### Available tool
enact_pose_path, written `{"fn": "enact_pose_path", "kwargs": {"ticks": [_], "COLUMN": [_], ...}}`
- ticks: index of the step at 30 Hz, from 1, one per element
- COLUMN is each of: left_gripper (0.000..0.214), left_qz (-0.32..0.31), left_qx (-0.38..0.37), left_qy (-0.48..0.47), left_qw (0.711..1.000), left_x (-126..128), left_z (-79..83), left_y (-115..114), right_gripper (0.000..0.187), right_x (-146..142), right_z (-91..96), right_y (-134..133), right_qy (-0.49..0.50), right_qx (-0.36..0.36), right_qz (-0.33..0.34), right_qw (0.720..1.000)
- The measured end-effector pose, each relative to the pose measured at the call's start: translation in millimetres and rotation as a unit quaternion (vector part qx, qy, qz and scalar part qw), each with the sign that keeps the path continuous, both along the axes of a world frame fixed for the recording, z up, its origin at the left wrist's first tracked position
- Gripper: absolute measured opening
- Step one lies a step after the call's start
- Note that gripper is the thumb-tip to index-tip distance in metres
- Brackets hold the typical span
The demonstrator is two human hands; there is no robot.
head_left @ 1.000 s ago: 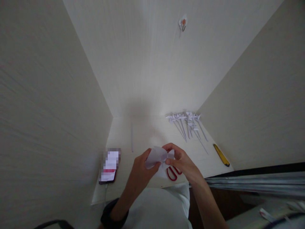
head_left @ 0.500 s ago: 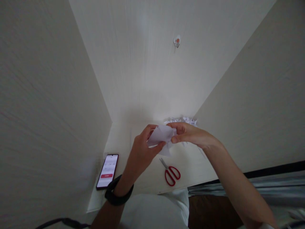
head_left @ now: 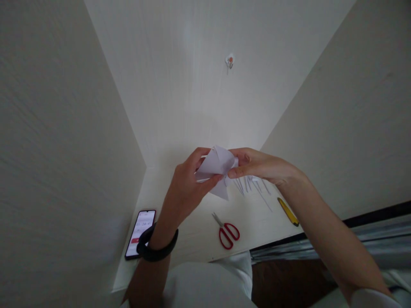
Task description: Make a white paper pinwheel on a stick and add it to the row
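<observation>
Between my hands, above the table, is a piece of folded white paper with pointed flaps, one corner hanging down below. My left hand grips its left side, thumb along the lower edge and fingers behind. At the right edge, my right hand pinches the paper between thumb and fingers. The fingertips behind the paper are hidden. Red-handled scissors lie on the table below the hands, blades pointing up and left.
A phone with a lit screen lies at the left, partly behind my wristband. Thin white strips lie beyond my right hand. A yellow cutter knife rests near the right forearm. Walls enclose the white table; a hook hangs on the back one.
Both hands have risen a little with the paper, and its lower corner now spreads out more. The yellow cutter has come into sight beside my right forearm. The view has shifted slightly.
</observation>
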State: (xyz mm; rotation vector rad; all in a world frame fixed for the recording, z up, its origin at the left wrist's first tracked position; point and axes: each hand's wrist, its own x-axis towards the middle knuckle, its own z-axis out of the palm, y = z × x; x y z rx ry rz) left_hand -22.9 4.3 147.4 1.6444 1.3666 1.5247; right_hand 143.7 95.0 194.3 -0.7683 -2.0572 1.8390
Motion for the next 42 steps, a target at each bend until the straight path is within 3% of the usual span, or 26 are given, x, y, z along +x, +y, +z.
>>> {"fn": "enact_pose_path", "kwargs": {"ticks": [16,25,31,42], "left_gripper": [0.031,0.029,0.029,0.025], "left_qz": [-0.017,-0.027,-0.020,0.005], "left_qx": [-0.013,-0.022,-0.024,-0.022], "left_qy": [-0.024,-0.024,-0.008,0.047], "left_qw": [0.999,0.999,1.000,0.999], "left_x": [-0.9,-2.5,-1.9,-0.1], "left_z": [-4.7,-4.4,-3.6,0.0], "left_y": [-8.4,-13.9,-16.1,-22.9], "right_gripper": [0.035,0.037,0.033,0.028], "right_x": [-2.7,5.9,6.0,0.0], "right_z": [2.9,5.0,7.7,8.6], "right_y": [-10.2,-13.4,-12.0,-14.4], "right_qy": [-0.006,-0.006,-0.027,-0.057], "right_qx": [0.080,-0.011,0.020,0.075], "right_qz": [-0.049,0.010,0.050,0.064], "right_qw": [0.996,1.000,0.998,0.993]}}
